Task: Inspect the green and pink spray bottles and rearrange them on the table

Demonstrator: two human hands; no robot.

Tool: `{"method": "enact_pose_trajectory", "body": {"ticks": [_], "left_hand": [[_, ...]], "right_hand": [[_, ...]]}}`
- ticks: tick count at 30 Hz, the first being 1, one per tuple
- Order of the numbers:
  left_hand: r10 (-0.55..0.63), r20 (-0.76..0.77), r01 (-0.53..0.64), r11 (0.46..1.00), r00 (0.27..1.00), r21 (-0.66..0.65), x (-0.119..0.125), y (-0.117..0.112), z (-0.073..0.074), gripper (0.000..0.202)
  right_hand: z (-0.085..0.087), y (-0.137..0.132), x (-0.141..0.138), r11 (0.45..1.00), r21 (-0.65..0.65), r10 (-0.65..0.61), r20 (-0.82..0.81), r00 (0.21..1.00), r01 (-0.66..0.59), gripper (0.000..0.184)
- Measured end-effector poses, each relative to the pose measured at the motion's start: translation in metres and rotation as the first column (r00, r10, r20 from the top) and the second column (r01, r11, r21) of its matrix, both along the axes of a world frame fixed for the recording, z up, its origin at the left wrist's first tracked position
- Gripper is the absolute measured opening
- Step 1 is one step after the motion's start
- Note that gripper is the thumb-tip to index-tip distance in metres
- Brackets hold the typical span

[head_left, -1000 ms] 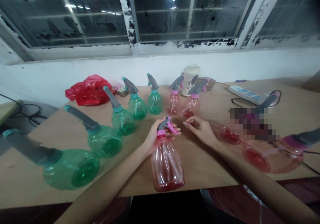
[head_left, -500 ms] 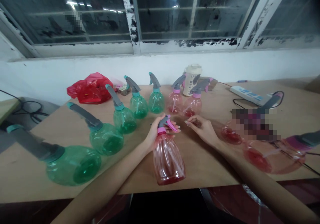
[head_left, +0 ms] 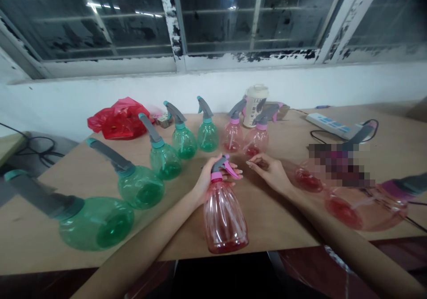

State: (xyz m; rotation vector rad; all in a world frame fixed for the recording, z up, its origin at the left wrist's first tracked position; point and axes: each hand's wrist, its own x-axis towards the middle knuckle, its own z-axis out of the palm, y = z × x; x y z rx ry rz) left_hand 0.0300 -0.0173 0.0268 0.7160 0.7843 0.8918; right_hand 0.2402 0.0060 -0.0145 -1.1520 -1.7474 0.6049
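A pink bottle (head_left: 225, 219) stands at the table's (head_left: 273, 221) near edge, with the left hand (head_left: 207, 180) clasped round its neck. The right hand (head_left: 271, 173), empty and loosely curled, lies just beside the trigger (head_left: 231, 169). The hands seem to be steadying the bottle, and working the trigger would need that hand to close on it. Green bottles (head_left: 165, 159) curve behind.

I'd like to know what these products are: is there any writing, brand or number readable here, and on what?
"IA": dark capitals on the cream cup, further letters blurred.
Power strip: blue marks, too small to read.
Pink spray bottle in the left hand: no label seen.
Pixelated patch at right: unreadable.
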Motion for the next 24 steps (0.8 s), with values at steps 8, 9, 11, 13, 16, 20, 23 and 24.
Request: {"method": "enact_pose_trajectory", "body": {"ticks": [8,9,11,13,16,20,23,24], "left_hand": [[0.014,-0.056,-0.011,0.998,0.998,0.056,0.002,-0.006,0.004,0.038],[0.032,-0.068,-0.028,0.997,0.997,0.068,0.004,-0.009,0.006,0.035],[0.038,-0.081,-0.030,0.994,0.996,0.105,0.006,-0.014,0.011,0.032],[0.011,-0.078,0.002,0.985,0.997,0.174,0.008,-0.017,0.016,0.031],[0.003,-0.070,0.014,0.967,0.998,0.253,0.006,-0.014,0.021,0.035],[0.075,-0.065,-0.059,0.973,0.995,0.225,-0.001,-0.007,0.024,0.039],[0.095,-0.045,-0.080,0.962,0.994,0.262,-0.004,-0.005,0.027,0.038],[0.102,-0.038,-0.087,0.954,0.994,0.288,-0.004,-0.006,0.029,0.037]], "right_hand": [[0.000,-0.001,0.000,1.000,0.004,0.003,0.015,1.000,-0.003,0.025],[0.000,-0.001,0.000,1.000,0.006,0.003,0.017,1.000,-0.003,0.025],[0.000,0.000,0.000,1.000,0.007,-0.001,0.027,1.000,0.001,0.025],[0.001,0.000,-0.001,1.000,0.000,-0.009,0.028,1.000,0.009,0.025],[0.003,-0.002,-0.002,1.000,-0.011,-0.014,0.010,1.000,0.014,0.025],[0.011,-0.010,-0.003,1.000,-0.030,-0.008,-0.029,1.000,0.007,0.027],[0.023,-0.025,-0.005,0.998,-0.063,-0.008,-0.031,0.999,0.006,0.027],[0.028,-0.033,-0.005,0.997,-0.075,0.001,-0.020,1.000,-0.003,0.027]]}}
